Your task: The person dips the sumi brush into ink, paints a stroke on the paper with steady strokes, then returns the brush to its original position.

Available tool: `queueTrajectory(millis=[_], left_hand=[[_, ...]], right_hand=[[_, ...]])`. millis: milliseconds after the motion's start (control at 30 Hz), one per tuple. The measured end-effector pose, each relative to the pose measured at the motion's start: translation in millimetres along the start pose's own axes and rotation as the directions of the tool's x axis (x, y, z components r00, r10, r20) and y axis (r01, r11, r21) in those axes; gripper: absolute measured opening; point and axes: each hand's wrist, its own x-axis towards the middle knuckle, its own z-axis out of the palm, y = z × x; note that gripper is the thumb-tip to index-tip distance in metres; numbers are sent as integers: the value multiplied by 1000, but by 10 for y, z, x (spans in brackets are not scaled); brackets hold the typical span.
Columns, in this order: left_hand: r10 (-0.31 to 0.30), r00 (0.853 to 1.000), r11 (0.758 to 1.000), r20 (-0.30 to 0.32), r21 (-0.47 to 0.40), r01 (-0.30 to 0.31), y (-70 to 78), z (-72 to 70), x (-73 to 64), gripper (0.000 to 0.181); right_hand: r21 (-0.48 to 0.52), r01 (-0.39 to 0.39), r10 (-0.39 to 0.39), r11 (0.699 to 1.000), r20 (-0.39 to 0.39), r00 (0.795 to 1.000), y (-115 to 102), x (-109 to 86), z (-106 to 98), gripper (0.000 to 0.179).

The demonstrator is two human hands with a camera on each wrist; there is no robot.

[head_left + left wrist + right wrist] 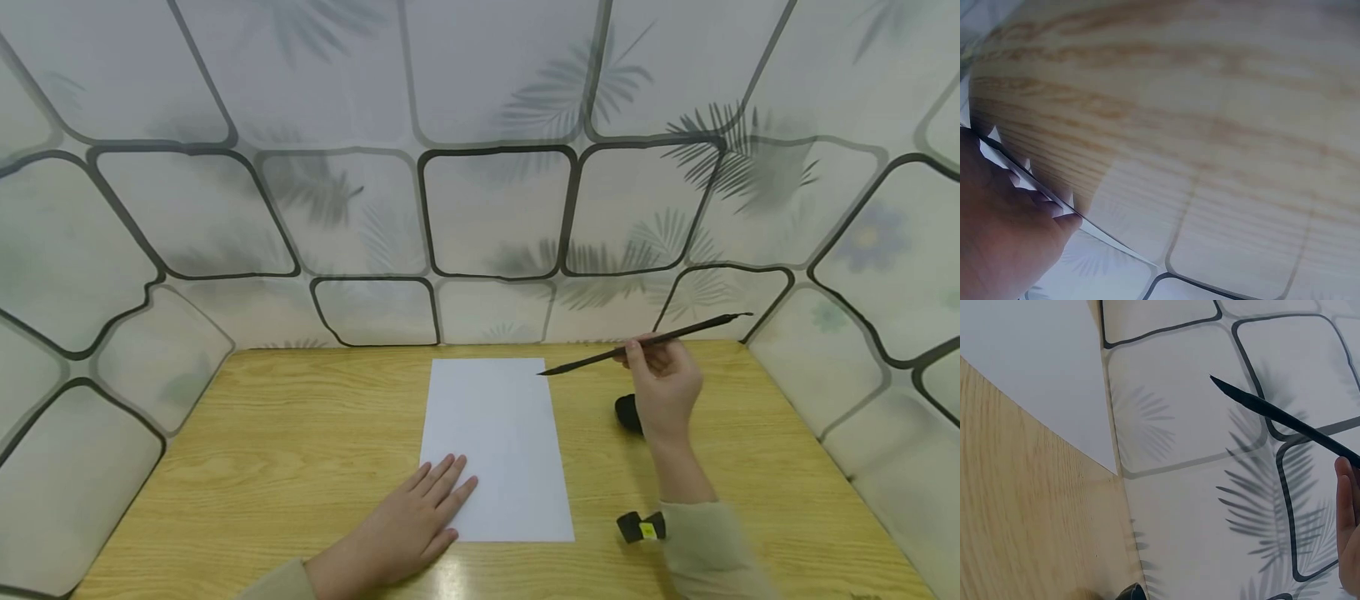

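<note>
A white sheet of paper [495, 433] lies lengthwise on the wooden table. My left hand [401, 529] rests on its lower left edge, fingers straight and a little spread; the left wrist view has this hand [1007, 222] at its left side. Above the table, right of the paper's far corner, my right hand [666, 387] pinches a dark ink brush [697, 327] by its handle. The brush slants, its pointed dark tip down and to the left, over the paper's right edge. In the right wrist view the brush [1288, 420] shows, with only part of the hand [1350, 544].
Behind the right wrist, a rounded black object [627, 414] on the table is partly hidden. Beside the right sleeve is a small black item [630, 527] with a yellow label. A patterned wall covering [495, 212] surrounds the table [300, 433] at the back and sides.
</note>
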Motion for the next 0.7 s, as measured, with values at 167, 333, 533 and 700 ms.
queueTrajectory(millis=[167, 333, 533, 700], left_hand=[[-8, 1000, 1000, 13, 3, 8, -2, 10, 3, 59], [-9, 1000, 1000, 16, 4, 9, 1, 2, 4, 59], [-13, 1000, 1000, 29, -4, 13, -2, 23, 12, 59], [-18, 999, 1000, 45, -11, 19, -7, 33, 16, 60]], right_hand=[[-18, -40, 40, 999, 9, 999, -9, -42, 76, 15], [-38, -45, 46, 998, 24, 999, -4, -89, 155, 14], [-16, -42, 43, 999, 47, 998, 40, -139, 238, 12], [-16, -36, 37, 999, 62, 997, 78, -186, 309, 11]])
